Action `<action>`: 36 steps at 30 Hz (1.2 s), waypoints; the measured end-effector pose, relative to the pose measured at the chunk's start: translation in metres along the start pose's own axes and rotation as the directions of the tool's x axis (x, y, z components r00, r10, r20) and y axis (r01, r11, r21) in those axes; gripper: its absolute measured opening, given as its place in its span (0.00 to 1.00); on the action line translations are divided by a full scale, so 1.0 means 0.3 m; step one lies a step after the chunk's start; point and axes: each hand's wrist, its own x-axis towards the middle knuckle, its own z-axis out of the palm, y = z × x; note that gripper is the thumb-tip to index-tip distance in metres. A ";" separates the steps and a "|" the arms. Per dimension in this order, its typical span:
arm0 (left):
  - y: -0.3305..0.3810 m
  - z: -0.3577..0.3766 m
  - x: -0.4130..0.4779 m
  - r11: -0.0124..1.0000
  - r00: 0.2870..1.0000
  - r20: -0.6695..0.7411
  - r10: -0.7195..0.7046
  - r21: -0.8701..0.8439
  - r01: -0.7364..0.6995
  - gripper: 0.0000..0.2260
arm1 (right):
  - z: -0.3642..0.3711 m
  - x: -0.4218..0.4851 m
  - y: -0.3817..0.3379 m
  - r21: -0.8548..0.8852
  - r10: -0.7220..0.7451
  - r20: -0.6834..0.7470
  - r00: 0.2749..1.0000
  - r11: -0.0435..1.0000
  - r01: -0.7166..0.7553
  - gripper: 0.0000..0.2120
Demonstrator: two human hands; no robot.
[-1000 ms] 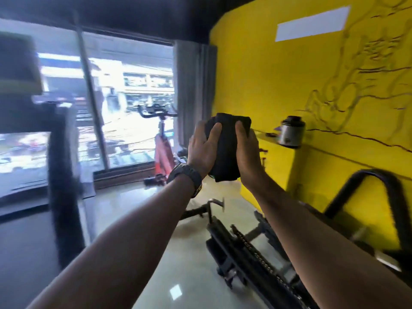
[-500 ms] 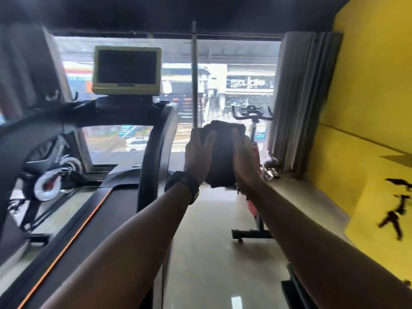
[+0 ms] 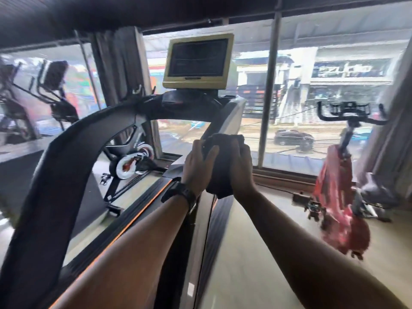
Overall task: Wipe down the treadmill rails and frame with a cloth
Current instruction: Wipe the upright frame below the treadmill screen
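Note:
A dark folded cloth (image 3: 219, 172) is held up at arm's length between both hands. My left hand (image 3: 197, 168), with a black watch on its wrist, grips the cloth's left side; my right hand (image 3: 239, 168) grips its right side. The treadmill fills the left and centre: a thick dark left handrail (image 3: 66, 166) arches up to the console, the right upright (image 3: 225, 117) rises just behind the cloth, and a side rail (image 3: 142, 210) with an orange stripe runs along the deck. A yellow-framed screen (image 3: 198, 61) tops the console.
A red spin bike (image 3: 341, 190) stands on the floor to the right, handlebars toward the window. Large windows (image 3: 323, 97) face the street ahead. Another bike's flywheel (image 3: 130, 163) shows beyond the treadmill, with more machines at far left. Pale floor lies between treadmill and red bike.
The view swung left from the yellow wall to the treadmill and came closer to it. Both hands kept hold of the cloth in front of me.

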 end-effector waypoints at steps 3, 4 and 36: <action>-0.095 0.058 0.094 0.995 0.999 -0.051 -0.014 0.102 0.019 0.14 | 0.034 0.109 0.043 0.023 -0.011 0.039 0.999 1.000 0.010 0.17; -0.125 0.082 0.126 0.989 0.998 -0.066 -0.009 0.149 0.019 0.16 | 0.034 0.158 0.073 0.053 -0.032 0.054 0.998 0.998 0.029 0.16; -0.673 0.142 0.289 0.672 0.903 0.313 0.294 0.604 -0.428 0.28 | 0.303 0.326 0.813 0.035 0.263 -0.060 0.963 0.965 -0.262 0.24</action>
